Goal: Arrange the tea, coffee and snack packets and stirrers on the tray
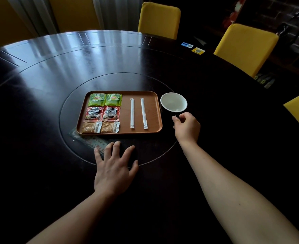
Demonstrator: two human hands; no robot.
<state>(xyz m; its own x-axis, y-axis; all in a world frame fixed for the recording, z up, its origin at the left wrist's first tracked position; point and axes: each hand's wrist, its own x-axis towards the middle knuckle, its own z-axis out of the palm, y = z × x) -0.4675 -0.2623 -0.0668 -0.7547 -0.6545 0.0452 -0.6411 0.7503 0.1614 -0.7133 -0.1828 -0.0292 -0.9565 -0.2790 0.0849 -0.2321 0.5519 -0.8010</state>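
The cup (173, 102), standing just right of the tray (155, 124) with its packets and stirrers laid out, is being approached by the nearer right hand (186, 128), fingers curled, seemingly empty, while the left hand (114, 166) is being rested flat and spread.

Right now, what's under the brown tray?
A clear-wrapped printed sheet pokes out from under the brown wooden tray at its near-left edge, lying on the dark table. How far it runs underneath is hidden.

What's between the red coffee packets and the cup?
In the head view, the two wrapped stirrers lie side by side on the tray, between the red coffee packets and the cup, which sits just off the tray's right edge.
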